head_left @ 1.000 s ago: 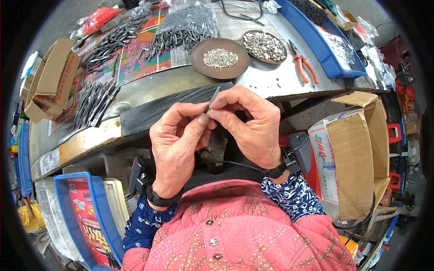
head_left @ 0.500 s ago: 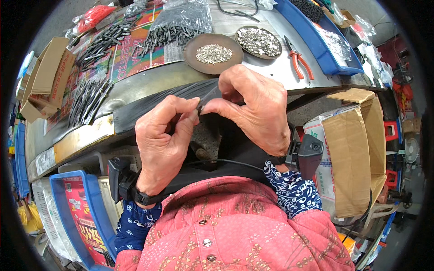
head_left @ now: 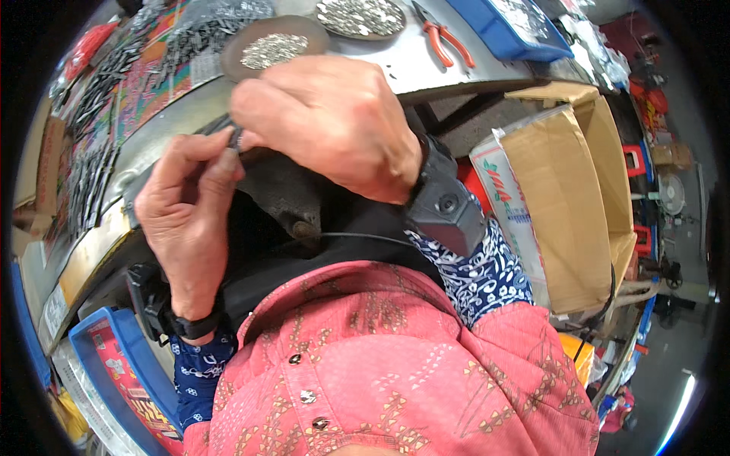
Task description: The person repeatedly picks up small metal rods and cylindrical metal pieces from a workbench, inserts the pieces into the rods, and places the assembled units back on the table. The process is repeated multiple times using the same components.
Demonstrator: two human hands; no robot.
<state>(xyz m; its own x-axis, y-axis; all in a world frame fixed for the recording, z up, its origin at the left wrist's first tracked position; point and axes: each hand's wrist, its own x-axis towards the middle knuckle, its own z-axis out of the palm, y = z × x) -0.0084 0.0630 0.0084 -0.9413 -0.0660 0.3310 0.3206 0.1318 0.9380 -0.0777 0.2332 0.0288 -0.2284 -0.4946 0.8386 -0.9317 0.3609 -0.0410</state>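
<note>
On the near side of the brown dish (head_left: 233, 59), pinching a small dark piece (head_left: 236, 139) in the left hand (head_left: 186, 205), with right hand (head_left: 334, 125) curled close, hold impossible to tell; seemingly mid-piece, with plenty of metal bits (head_left: 275, 50) inside the dish, dark strips (head_left: 95, 181) left of it.

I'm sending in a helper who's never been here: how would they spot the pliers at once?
On the metal-topped table, look toward the right, between the blue tray and the right-hand round dish of silvery bits. The pliers lie there, handles spread. Those two orange-red handles set them apart from the blue tray and dark dish.
</note>
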